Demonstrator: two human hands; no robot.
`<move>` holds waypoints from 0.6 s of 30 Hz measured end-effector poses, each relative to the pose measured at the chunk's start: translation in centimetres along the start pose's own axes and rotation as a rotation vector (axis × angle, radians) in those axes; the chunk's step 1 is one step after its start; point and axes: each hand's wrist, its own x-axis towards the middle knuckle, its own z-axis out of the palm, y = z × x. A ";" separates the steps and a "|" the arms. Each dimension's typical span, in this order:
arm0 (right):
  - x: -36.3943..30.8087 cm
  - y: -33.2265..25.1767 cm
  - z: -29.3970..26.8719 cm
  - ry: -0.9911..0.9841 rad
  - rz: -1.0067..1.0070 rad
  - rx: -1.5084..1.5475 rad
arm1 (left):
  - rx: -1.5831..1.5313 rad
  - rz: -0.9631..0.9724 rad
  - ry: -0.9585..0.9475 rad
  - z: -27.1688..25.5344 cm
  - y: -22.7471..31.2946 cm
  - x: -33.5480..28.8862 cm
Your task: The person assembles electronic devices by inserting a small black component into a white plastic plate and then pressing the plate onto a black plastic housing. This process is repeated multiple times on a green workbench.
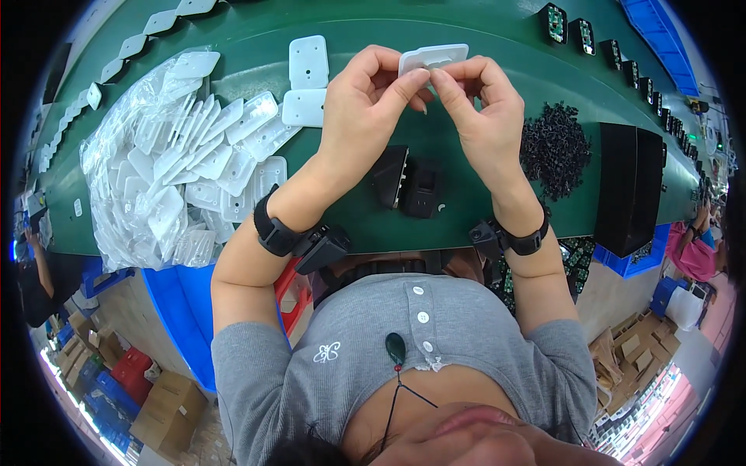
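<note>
While both your wrists hang above the near edge of the green belt (466, 225), each with a black wrist unit strapped on, your forearms rise steeply from that edge and meet over the belt's middle.

Pose: left hand (365, 101) curled, thumb and forefinger pinching the near left corner of the white plastic plate (433, 57). Right hand (486, 109) mirrors it, fingertips pinched on the plate's near edge just beside the left thumb. Both grips are closed on the plate; it is held in the air above the belt, tilted toward you, touching nothing else.

Step, as judged: you appear to be picking at or peeling something thin off the plate's edge; too small to tell what. The next move likely calls for a fine fingertip pull with the left hand keeping the plate steady.

On the belt below your hands: 2 black housings (406, 185), side by side. Right of them, a heap of small black clips (554, 147). Left of them, a clear bag of white plates (175, 163), with 2 loose plates (307, 81) beyond it.
</note>
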 end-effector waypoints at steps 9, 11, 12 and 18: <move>0.0 0.5 0.0 -0.002 -0.161 -0.164 | 0.019 0.006 0.011 0.0 -0.2 -0.1; 0.2 0.8 -0.3 -0.005 -0.325 -0.330 | -0.011 -0.057 -0.011 -0.5 0.0 0.0; 0.4 0.5 -0.4 -0.004 -0.327 -0.330 | -0.010 -0.056 -0.012 -0.7 0.1 0.1; 0.9 0.1 -1.7 -0.052 -0.302 -0.380 | 0.033 -0.092 -0.038 -1.1 0.3 0.1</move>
